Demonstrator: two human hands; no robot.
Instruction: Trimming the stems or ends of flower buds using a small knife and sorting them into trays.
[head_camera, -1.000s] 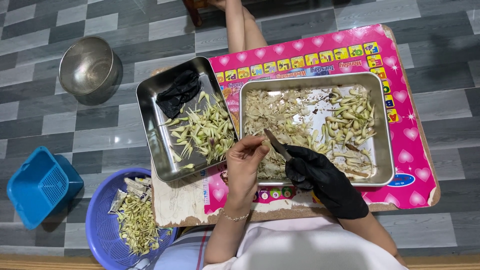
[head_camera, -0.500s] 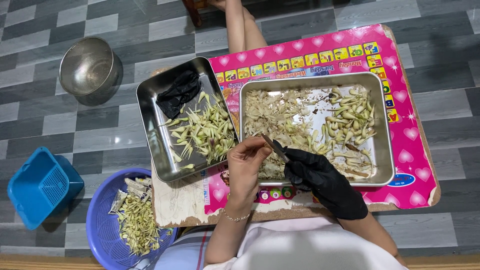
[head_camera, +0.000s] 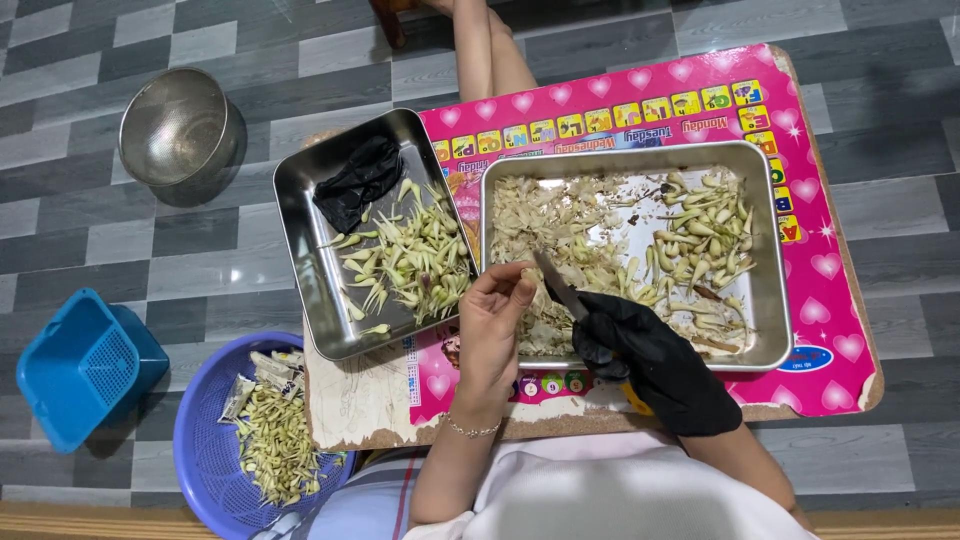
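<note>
My bare left hand (head_camera: 493, 325) pinches a small pale flower bud at the near left corner of the large steel tray (head_camera: 765, 330). My right hand (head_camera: 650, 360), in a black glove, grips a knife (head_camera: 560, 288) whose blade points up-left toward the left fingers. That tray holds pale petals and several green-tipped buds (head_camera: 700, 240). A smaller steel tray (head_camera: 300, 250) to the left carries trimmed buds (head_camera: 410, 262) and a spare black glove (head_camera: 358, 182).
A pink printed board (head_camera: 800, 140) lies under the trays on a low table. A blue-violet basket (head_camera: 205, 450) with scraps, a blue plastic basket (head_camera: 80, 365) and a steel bowl (head_camera: 178, 128) sit on the tiled floor at left. Another person's leg (head_camera: 478, 45) is beyond the table.
My left hand has shifted slightly and its fingers have closed round a bud near the knife blade. The gloved hand stays almost in the same place.
</note>
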